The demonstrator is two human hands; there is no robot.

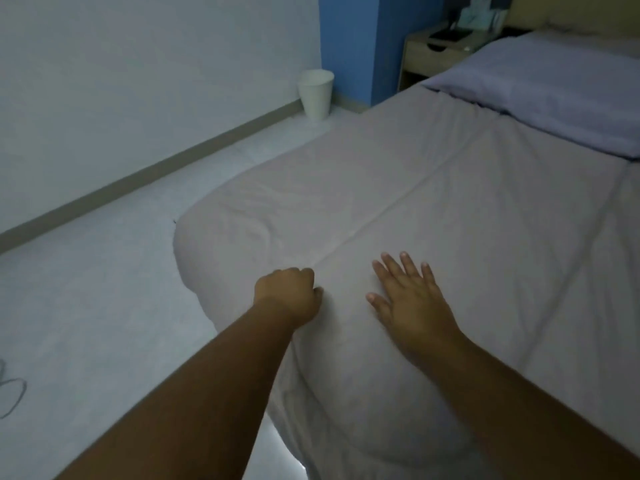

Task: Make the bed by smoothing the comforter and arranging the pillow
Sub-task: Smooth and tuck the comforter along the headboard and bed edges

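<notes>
A pale grey-pink comforter (433, 188) covers the bed, with a long crease running from the near edge toward the pillow and some wrinkles near the left corner. A lavender pillow (554, 88) lies flat at the head of the bed, top right. My left hand (289, 294) is curled into a fist at the near edge of the comforter, pinching the fabric by the crease. My right hand (408, 299) lies flat on the comforter just right of the crease, fingers spread.
A white wastebasket (316, 94) stands on the floor by the wall and blue corner. A wooden nightstand (434, 57) with dark items on top sits beside the head of the bed. Pale floor (104, 289) runs along the bed's left side; a thin cable lies at far left.
</notes>
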